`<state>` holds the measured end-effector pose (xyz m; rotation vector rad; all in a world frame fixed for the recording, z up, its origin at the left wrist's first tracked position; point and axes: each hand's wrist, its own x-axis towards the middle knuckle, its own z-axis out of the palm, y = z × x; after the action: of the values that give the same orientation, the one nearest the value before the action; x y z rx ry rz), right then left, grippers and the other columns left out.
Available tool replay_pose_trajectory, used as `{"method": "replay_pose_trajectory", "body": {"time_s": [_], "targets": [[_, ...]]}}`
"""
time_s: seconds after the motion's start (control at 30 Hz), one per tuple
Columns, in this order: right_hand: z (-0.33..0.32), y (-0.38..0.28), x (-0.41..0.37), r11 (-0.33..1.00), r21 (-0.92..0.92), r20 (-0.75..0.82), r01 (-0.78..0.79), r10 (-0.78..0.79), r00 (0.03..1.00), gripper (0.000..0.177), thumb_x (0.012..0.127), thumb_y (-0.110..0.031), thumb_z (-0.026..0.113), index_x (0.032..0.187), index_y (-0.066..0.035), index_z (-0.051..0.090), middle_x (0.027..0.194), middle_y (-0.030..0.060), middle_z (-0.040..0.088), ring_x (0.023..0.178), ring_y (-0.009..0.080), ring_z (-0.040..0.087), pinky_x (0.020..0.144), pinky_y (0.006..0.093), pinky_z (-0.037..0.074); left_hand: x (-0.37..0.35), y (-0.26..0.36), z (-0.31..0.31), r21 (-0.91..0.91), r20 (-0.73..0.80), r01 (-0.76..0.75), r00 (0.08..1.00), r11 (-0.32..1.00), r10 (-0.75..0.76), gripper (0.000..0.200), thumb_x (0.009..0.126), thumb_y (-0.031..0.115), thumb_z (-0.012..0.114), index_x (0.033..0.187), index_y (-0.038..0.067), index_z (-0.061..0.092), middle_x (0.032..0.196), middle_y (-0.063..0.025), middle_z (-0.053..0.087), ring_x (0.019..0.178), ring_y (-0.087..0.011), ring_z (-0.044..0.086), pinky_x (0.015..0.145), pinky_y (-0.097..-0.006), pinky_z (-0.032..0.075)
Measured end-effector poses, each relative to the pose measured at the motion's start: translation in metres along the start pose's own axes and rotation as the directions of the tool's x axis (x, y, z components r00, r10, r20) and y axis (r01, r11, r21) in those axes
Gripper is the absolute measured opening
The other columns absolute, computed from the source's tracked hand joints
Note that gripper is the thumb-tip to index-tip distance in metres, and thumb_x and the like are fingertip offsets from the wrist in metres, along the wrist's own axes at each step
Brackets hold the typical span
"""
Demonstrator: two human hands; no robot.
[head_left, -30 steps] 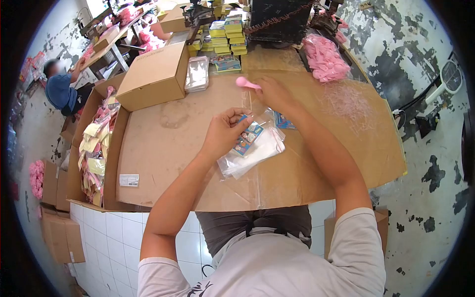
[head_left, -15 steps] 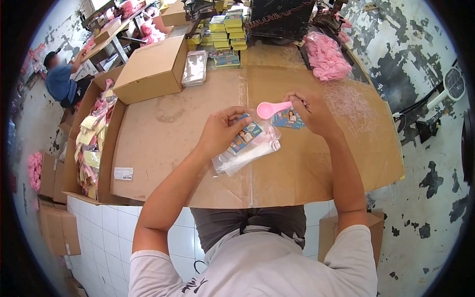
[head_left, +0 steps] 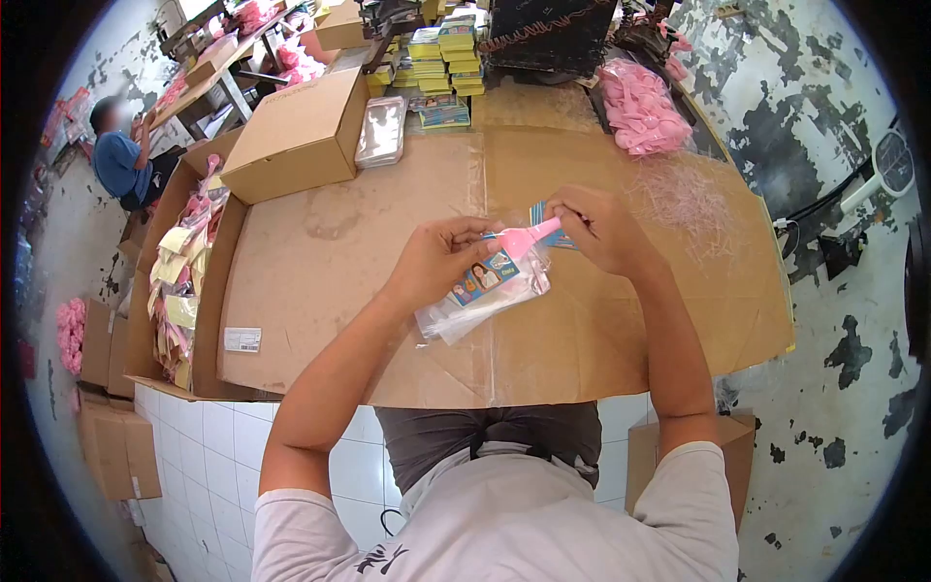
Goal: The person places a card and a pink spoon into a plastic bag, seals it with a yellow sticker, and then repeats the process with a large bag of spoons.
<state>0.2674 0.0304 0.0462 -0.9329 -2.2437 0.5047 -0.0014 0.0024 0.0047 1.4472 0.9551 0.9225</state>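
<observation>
My right hand [head_left: 601, 228] pinches the handle of a pink measuring spoon [head_left: 519, 242]. The spoon's bowl points left and down, right at the fingertips of my left hand [head_left: 441, 257]. That hand is closed on the upper edge of a clear plastic bag, with a printed blue card [head_left: 485, 278] showing at it. Beneath lies a pile of clear plastic bags [head_left: 475, 315]. More blue cards [head_left: 558, 236] lie on the cardboard behind the spoon, partly hidden by my right hand.
An open carton [head_left: 208, 339] of pink items and yellow cards stands left. Behind it are a closed box [head_left: 296, 136], a stack of clear packs [head_left: 381, 131] and card stacks [head_left: 456, 53]. Pink spoons in a bag [head_left: 642, 107] sit back right. A person [head_left: 121, 160] sits far left.
The spoon has moved left and down, its bowl turning over and coming to my left fingertips. My right hand has shifted left with it. The card under my left hand has tilted.
</observation>
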Motion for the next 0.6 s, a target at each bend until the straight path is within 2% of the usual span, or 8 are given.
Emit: {"method": "replay_pose_trajectory", "body": {"time_s": [0.03, 0.13, 0.23, 0.33, 0.43, 0.53, 0.6], "targets": [[0.005, 0.000, 0.001, 1.000, 0.000, 0.015, -0.002, 0.002, 1.000, 0.018, 0.100, -0.011, 0.055, 0.105, 0.001, 0.067, 0.089, 0.0147, 0.068, 0.079, 0.0246, 0.066, 0.070, 0.0367, 0.051, -0.001, 0.000, 0.001, 0.007, 0.008, 0.015, 1.000, 1.000, -0.015, 0.030, 0.099, 0.014, 0.071, 0.124, -0.002, 0.069, 0.095, -0.0043, 0.076, 0.078, -0.0022, 0.065, 0.063, -0.0202, 0.053], [0.033, -0.001, 0.005, 0.971, 0.234, -0.111, 0.043, -0.017, 0.994, 0.018, 0.101, -0.009, 0.056, 0.107, 0.001, 0.069, 0.088, 0.0094, 0.065, 0.076, 0.0164, 0.060, 0.068, 0.0340, 0.048, -0.004, 0.005, 0.003, 0.055, 0.044, 0.056, 0.997, 0.997, -0.059, 0.030, 0.099, 0.014, 0.070, 0.124, -0.002, 0.069, 0.095, -0.0036, 0.076, 0.074, -0.0014, 0.063, 0.060, -0.0195, 0.050], [0.031, -0.015, 0.007, 0.984, 0.151, -0.052, -0.094, 0.103, 0.993, 0.020, 0.102, -0.013, 0.058, 0.112, 0.000, 0.069, 0.089, 0.0075, 0.067, 0.079, 0.0145, 0.061, 0.070, 0.0327, 0.049, -0.002, -0.002, 0.004, 0.020, 0.048, 0.024, 0.999, 1.000, -0.025, 0.029, 0.099, 0.013, 0.070, 0.125, -0.001, 0.069, 0.095, -0.0030, 0.076, 0.071, -0.0007, 0.061, 0.057, -0.0188, 0.047], [0.018, -0.011, 0.007, 0.967, 0.156, -0.136, -0.203, 0.224, 0.965, 0.019, 0.102, -0.014, 0.059, 0.113, -0.002, 0.070, 0.089, 0.0067, 0.068, 0.081, 0.0135, 0.063, 0.071, 0.0311, 0.050, -0.004, 0.006, 0.003, -0.039, 0.044, 0.023, 0.999, 0.999, -0.021, 0.029, 0.099, 0.013, 0.070, 0.125, -0.001, 0.069, 0.096, -0.0030, 0.076, 0.070, -0.0006, 0.060, 0.056, -0.0186, 0.046], [0.007, -0.011, 0.006, 0.966, 0.178, -0.143, -0.188, 0.214, 0.966, 0.022, 0.104, -0.016, 0.057, 0.112, -0.001, 0.070, 0.089, 0.0103, 0.072, 0.078, 0.0148, 0.065, 0.073, 0.0317, 0.052, -0.004, 0.004, 0.004, -0.066, 0.055, -0.002, 0.998, 0.998, 0.005, 0.030, 0.100, 0.013, 0.069, 0.126, -0.001, 0.069, 0.097, -0.0032, 0.076, 0.072, -0.0011, 0.061, 0.057, -0.0191, 0.047], [0.015, -0.017, 0.005, 0.986, 0.092, -0.111, -0.141, 0.151, 0.982, 0.022, 0.104, -0.014, 0.055, 0.111, -0.001, 0.071, 0.096, 0.0098, 0.072, 0.082, 0.0154, 0.065, 0.071, 0.0330, 0.051, -0.002, -0.004, 0.005, -0.098, 0.084, -0.029, 0.996, 0.995, 0.037, 0.030, 0.100, 0.013, 0.068, 0.127, -0.001, 0.068, 0.100, -0.0040, 0.077, 0.076, -0.0026, 0.064, 0.062, -0.0199, 0.050], [0.025, -0.021, 0.007, 0.982, 0.120, -0.057, -0.143, 0.151, 0.987, 0.025, 0.103, -0.016, 0.057, 0.121, -0.001, 0.066, 0.110, 0.0108, 0.069, 0.098, 0.0175, 0.065, 0.084, 0.0322, 0.050, -0.004, -0.002, 0.004, -0.112, 0.107, -0.018, 0.994, 0.994, 0.030, 0.030, 0.100, 0.013, 0.068, 0.126, -0.002, 0.068, 0.102, -0.0050, 0.077, 0.082, -0.0042, 0.067, 0.067, -0.0208, 0.053]]}}
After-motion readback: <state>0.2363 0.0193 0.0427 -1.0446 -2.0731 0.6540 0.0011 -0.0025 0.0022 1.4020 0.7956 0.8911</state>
